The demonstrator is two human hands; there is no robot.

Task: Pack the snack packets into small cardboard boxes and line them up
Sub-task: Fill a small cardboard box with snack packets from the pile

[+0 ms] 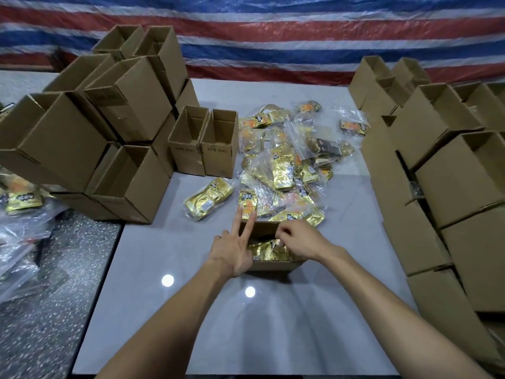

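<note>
Currently packing: box (pixel 273 265) at table (pixel 191 296) centre is steadied by flat left hand (pixel 235 250); packet (pixel 265 251) inside is pinched by right hand (pixel 297 239). Next: release, then another is to be fetched from pile (pixel 284 165) toward far edge.

Small packing workshop, makeshift. Grounds: open cardboard boxes (pixel 68 151) stacked at both sides of a grey table (pixel 352 203), snack packets (pixel 284 170) heaped in clear bags, and a striped tarpaulin (pixel 273 31) (red, white, blue) hung behind.
</note>
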